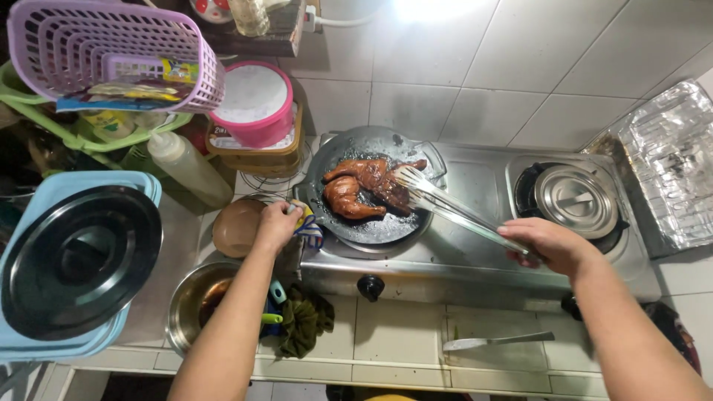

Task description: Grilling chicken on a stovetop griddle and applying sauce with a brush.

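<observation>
- my right hand (548, 243) is closed around the handles of metal tongs (445, 206), whose tips touch the browned chicken (365, 187).
- the chicken lies in a dark pan (373, 230) on the left burner of the steel stove (475, 260).
- my left hand (278, 225) grips the pan's cloth-wrapped handle (308, 226).
- a lidded pot (576, 197) sits on the right burner.

A strong light is blazing at the top centre, blowing out the white wall tiles (475, 67) there to pure glare. Reflections are glinting off the steel stove top (475, 186), the round steel lid (575, 197) and the foil sheet (668, 167). The left side is sitting dimmer. Wide-angle distortion is bending the edges, and the metal tongs (445, 204) are smearing slightly.
</observation>
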